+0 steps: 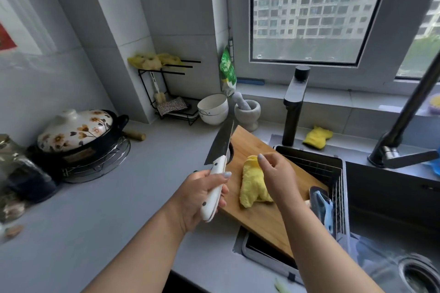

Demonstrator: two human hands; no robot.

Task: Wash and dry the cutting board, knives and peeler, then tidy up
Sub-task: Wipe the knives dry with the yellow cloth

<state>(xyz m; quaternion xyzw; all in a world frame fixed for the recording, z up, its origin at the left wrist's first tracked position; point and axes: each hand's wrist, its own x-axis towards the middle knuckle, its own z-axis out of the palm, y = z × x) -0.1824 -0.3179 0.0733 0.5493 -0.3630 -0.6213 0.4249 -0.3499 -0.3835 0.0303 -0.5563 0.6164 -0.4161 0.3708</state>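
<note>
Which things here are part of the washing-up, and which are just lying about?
In use: knife in left hand; yellow cloth in right hand; cutting board.

Lying about: flowered pot, white bowl, mortar, second yellow cloth.

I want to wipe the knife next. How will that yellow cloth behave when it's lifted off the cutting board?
The yellow cloth will probably hang limp, since it already lies crumpled in soft folds under the right hand. It looks light and unlikely to slip; its fluffy surface should grip the cutting board.
</note>
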